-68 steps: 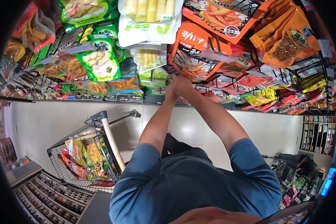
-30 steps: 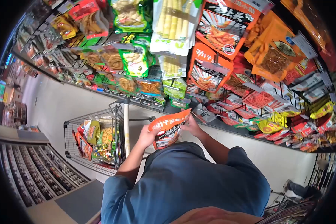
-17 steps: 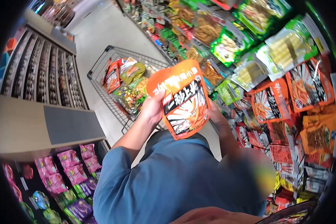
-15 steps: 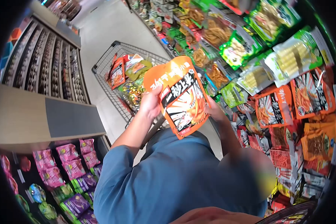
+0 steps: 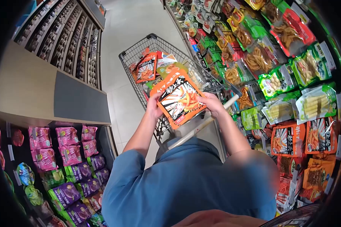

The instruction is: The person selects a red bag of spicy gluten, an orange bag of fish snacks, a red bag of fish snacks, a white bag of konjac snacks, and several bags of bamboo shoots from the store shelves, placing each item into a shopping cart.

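An orange snack bag [image 5: 180,101] with black and white print and a picture of a reddish snack is held in front of my body, tilted. My left hand [image 5: 154,106] grips its left edge. My right hand [image 5: 212,104] holds the right edge, its thumb lying on the front and the other fingers mostly hidden behind. Just beyond the bag stands a wire shopping cart [image 5: 125,60] with several packages inside, among them a similar orange snack bag [image 5: 146,68]. The cart's pale handle [image 5: 195,130] runs below the held bag, close to my waist.
On the right, a shelf is hung with packaged snacks, including green-edged packs [image 5: 317,104] and orange bags [image 5: 288,140]. Pink packs [image 5: 68,136] and purple packs [image 5: 66,195] fill a rack at lower left. A wooden-sided shelf unit [image 5: 30,83] borders the aisle floor [image 5: 121,22].
The bag has come lower and tilted farther back, toward the cart. My right hand now shows more fully on its edge. The view has turned, so the cart appears farther right.
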`<action>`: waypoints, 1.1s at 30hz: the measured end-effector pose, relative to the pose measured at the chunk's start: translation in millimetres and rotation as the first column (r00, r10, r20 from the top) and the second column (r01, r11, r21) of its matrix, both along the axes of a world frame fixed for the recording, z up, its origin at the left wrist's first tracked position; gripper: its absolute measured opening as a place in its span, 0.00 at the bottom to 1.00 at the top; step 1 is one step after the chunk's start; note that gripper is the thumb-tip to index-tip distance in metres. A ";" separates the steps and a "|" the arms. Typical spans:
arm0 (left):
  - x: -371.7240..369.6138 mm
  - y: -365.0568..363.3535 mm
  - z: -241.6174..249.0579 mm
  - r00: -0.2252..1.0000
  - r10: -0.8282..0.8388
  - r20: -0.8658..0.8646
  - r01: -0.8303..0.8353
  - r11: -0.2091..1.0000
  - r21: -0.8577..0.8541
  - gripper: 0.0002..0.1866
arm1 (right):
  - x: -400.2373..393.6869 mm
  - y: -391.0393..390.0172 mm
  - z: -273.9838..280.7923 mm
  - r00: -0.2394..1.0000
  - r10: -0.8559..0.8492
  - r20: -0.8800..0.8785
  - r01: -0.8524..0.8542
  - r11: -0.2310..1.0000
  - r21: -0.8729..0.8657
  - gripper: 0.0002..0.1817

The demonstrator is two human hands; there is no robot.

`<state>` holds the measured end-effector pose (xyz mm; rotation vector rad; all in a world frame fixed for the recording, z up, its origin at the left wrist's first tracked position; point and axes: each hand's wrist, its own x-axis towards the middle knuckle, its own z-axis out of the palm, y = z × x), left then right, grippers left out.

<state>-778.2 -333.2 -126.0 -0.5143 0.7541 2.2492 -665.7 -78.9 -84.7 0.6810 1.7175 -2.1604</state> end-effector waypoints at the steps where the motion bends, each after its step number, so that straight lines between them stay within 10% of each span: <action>1: -1.1 -8.4 -3.8 1.000 -0.001 -0.005 0.001 0.997 0.081 0.18 | -9.0 -5.6 -0.4 0.999 -0.005 0.046 0.005 1.000 0.002 0.16; 8: -11.7 -24.7 -48.8 0.993 0.103 -0.057 -0.096 0.989 0.113 0.24 | -48.1 -21.2 -1.3 0.980 0.151 0.132 -0.154 0.988 0.012 0.13; 12: -1.6 -22.9 -65.4 0.969 0.242 -0.044 -0.238 0.967 0.089 0.33 | -97.9 -21.9 -54.8 0.989 0.101 -0.107 -0.103 0.994 -0.018 0.15; 16: 50.2 -30.8 -126.9 0.983 -0.078 -0.168 0.000 0.906 -0.424 0.21 | -156.0 -52.2 -45.5 0.975 -0.002 -0.223 -0.009 0.999 -0.047 0.16; 18: 84.0 -23.2 -107.9 0.793 -0.287 -0.537 -0.148 0.764 -0.628 0.12 | -204.3 -63.6 -75.2 0.961 -0.036 -0.274 0.022 0.998 -0.055 0.16; 20: 95.8 -24.2 -64.5 0.745 -0.450 -0.493 -0.096 0.659 -0.746 0.08 | -249.3 -80.1 -100.5 0.960 -0.081 -0.269 0.070 0.996 -0.050 0.17; 23: 109.9 -25.1 -56.6 0.536 -0.502 -0.679 -0.381 0.573 -0.725 0.09 | -300.7 -110.8 -118.5 0.971 -0.138 -0.193 0.135 0.990 -0.031 0.17; 33: 103.4 -20.5 -35.4 0.395 -0.661 -0.638 -0.359 0.528 -0.769 0.12 | -347.2 -146.5 -140.5 0.962 -0.234 -0.141 0.212 0.964 -0.158 0.23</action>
